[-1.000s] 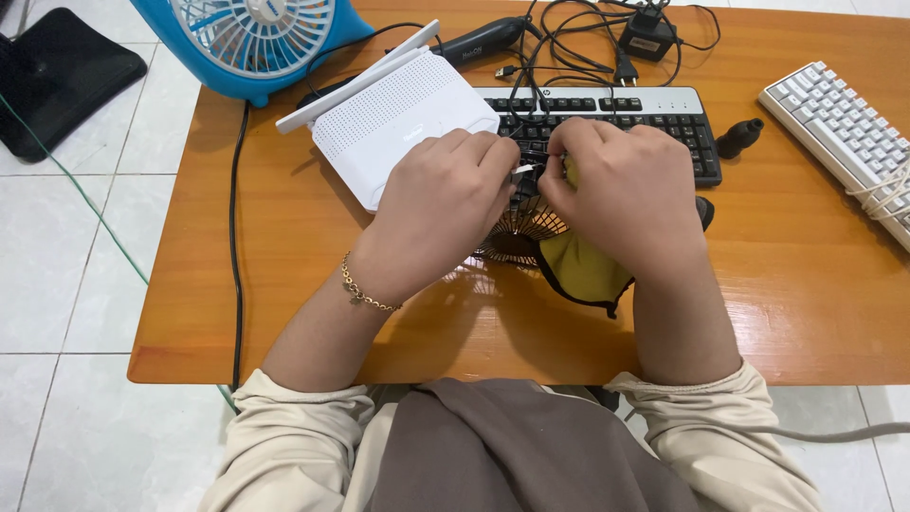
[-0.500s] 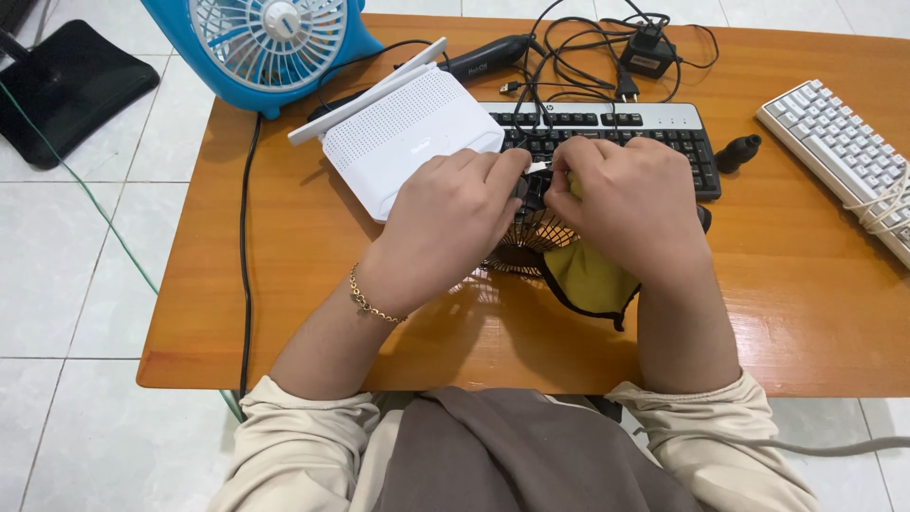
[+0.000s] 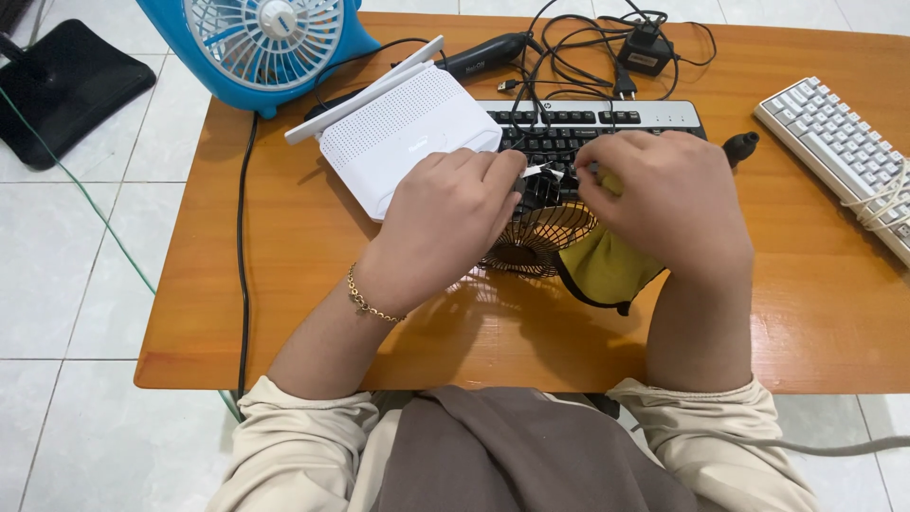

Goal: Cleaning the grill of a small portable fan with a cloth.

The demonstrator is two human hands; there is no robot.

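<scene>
two hands working at a black wire grille on a wooden desk

head view: the camera looks down on a glossy orange-brown wooden desk with a visible grain and bright reflections. near the middle lies a round black wire grille, thin spokes fanning out from a dark hub, casting a striped shadow on the wood. the left hand, a gold chain bracelet at its wrist, is curled shut over the grille's left edge, fingertips pinching a small white strip. the right hand is closed around a soft mustard-yellow cloth with dark edging, pressed to the grille's right side; the cloth bunches out below the palm.

behind the hands sits a white router, a flat matte box with fine dotted vents and a long antenna along its back. just beside it lies a black and silver keyboard, partly covered by both hands and by a tangle of thin black cables. a blue plastic fan with a pale slatted guard is cut off at the top edge. a white keyboard runs off the right edge.

what the white strip is cannot be made out, and much of the grille is hidden under the hands and cloth.
</scene>
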